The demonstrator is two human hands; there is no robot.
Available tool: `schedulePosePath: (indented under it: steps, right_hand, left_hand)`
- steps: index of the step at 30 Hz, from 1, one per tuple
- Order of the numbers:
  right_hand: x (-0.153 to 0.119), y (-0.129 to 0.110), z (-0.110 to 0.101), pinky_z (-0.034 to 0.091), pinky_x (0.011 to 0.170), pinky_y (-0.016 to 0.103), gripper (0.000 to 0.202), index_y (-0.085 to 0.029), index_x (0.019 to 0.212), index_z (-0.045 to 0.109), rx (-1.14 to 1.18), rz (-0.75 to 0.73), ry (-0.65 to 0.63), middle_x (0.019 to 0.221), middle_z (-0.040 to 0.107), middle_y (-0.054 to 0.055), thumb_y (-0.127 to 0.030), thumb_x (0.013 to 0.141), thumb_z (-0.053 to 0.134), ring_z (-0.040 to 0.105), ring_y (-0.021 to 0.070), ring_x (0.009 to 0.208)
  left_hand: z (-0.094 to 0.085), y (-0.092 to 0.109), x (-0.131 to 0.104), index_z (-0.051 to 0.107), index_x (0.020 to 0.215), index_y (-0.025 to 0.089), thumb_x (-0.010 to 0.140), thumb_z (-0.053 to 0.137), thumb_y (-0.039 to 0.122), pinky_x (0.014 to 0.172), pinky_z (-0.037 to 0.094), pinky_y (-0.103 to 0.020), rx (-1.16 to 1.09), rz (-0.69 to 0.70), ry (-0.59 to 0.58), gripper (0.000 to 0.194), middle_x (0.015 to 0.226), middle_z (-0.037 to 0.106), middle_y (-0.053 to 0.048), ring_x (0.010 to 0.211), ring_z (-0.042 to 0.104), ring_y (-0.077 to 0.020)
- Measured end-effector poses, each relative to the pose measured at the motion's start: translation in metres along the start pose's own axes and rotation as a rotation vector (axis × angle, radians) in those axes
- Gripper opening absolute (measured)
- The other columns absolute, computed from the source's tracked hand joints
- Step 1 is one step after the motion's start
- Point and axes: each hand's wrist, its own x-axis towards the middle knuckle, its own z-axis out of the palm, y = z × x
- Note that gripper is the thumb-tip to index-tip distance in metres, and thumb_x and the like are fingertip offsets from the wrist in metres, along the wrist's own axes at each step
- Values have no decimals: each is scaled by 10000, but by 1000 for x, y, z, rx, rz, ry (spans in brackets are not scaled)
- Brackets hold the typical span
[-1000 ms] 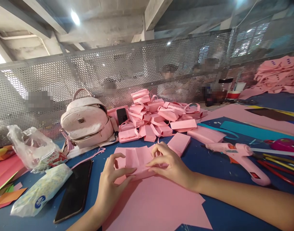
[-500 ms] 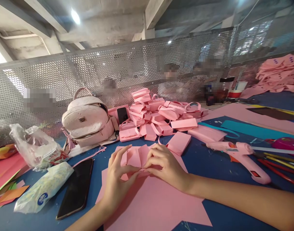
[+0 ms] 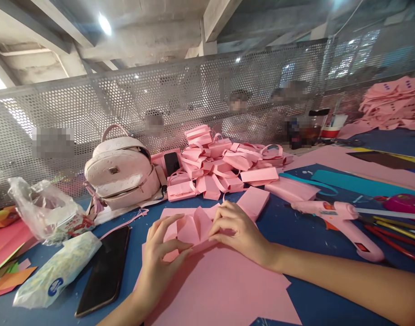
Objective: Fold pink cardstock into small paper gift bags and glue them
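A folded pink paper piece [image 3: 190,227] stands at the far part of a large pink sheet [image 3: 224,280] on the blue table. My left hand [image 3: 161,253] pinches its near left edge between thumb and fingers. My right hand [image 3: 236,231] pinches the same piece on its right side, fingers curled. Just beyond my right hand lies a pink paper box [image 3: 254,201]. A heap of pink paper boxes with strap handles [image 3: 224,160] rises behind both hands.
Left are a black phone [image 3: 103,271], a tissue pack [image 3: 58,269], a plastic bag [image 3: 46,210] and a backpack [image 3: 121,172]. Right lie a pink glue gun [image 3: 340,222] and pencils [image 3: 398,235]. A perforated metal screen [image 3: 190,86] stands behind.
My hands have moved apart along the folded piece, the left one shifting left. More of the piece's near edge shows between them.
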Motion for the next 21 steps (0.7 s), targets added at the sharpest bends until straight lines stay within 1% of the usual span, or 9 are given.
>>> schedulePosePath:
  steps: [3, 6, 10, 12, 16, 21]
  right_hand:
    - [0, 2, -2, 393, 746, 340, 258, -217, 748, 720, -13, 9, 5, 735, 602, 19, -379, 940, 660, 494, 199, 818]
    - [0, 3, -2, 395, 740, 334, 263, -209, 751, 703, 2, -27, 10, 731, 597, 16, -348, 963, 635, 491, 193, 807]
    - [0, 5, -5, 411, 761, 343, 229, -221, 792, 711, 19, -51, 10, 803, 643, 28, -354, 963, 635, 510, 198, 842]
    - [0, 6, -7, 420, 753, 342, 232, -221, 796, 715, 29, -44, 10, 805, 648, 33, -358, 965, 630, 513, 198, 841]
    - [-1, 8, -9, 429, 759, 346, 237, -224, 791, 717, 40, -38, 6, 783, 643, 33, -340, 972, 617, 515, 200, 847]
    - [-2, 12, -9, 438, 774, 352, 206, -231, 814, 714, 36, -73, 17, 821, 661, 32, -340, 966, 627, 517, 199, 860]
  left_hand:
    - [-3, 1, 0, 751, 760, 275, 893, 702, 221, 978, 426, -536, 13, 27, -7, 152, 1351, 591, -45, 1198, 494, -320]
    - [-3, 3, -1, 726, 763, 263, 902, 688, 193, 976, 422, -516, 25, 54, -8, 160, 1318, 613, -46, 1184, 498, -308]
    - [-5, 3, -3, 728, 786, 276, 908, 668, 184, 977, 416, -511, 54, 51, 14, 164, 1385, 559, -36, 1222, 473, -315]
    - [-6, 1, -4, 729, 791, 278, 908, 663, 188, 972, 421, -506, 74, 60, 15, 162, 1407, 538, -34, 1236, 463, -318]
    - [-8, -4, -5, 718, 791, 273, 900, 676, 193, 967, 436, -486, 99, 94, 4, 141, 1383, 560, -38, 1230, 468, -310]
    - [-8, -5, -7, 702, 775, 264, 891, 668, 171, 981, 443, -487, 108, 113, 3, 153, 1361, 584, -44, 1232, 468, -309]
